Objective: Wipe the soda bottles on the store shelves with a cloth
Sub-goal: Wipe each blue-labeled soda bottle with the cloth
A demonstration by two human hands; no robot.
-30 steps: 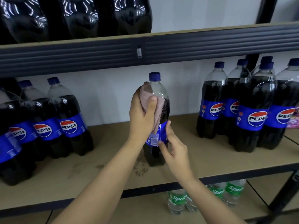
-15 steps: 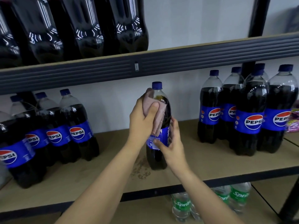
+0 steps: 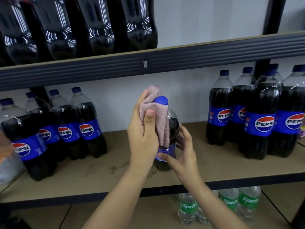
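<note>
A Pepsi bottle [image 3: 172,124] with a blue cap stands alone at the middle of the wooden shelf [image 3: 115,177], tilted slightly toward me. My left hand [image 3: 142,139] grips a pinkish cloth [image 3: 158,116] against the bottle's neck and shoulder, thumb over the fabric. My right hand [image 3: 183,156] holds the bottle at its blue label, thumb in front and fingers spread round the right side. Most of the label is hidden by my hands.
Several Pepsi bottles [image 3: 66,129] stand at the shelf's left and another group [image 3: 262,121] at its right. Dark bottles [image 3: 92,27] fill the upper shelf above a grey rail [image 3: 198,58]. Sprite bottles [image 3: 188,207] sit on the lower shelf. Stains mark the wood.
The cloth and my left hand have risen to the bottle's neck, beside the cap. The bottle has tipped toward me. My right hand's fingers have spread wider on the label.
</note>
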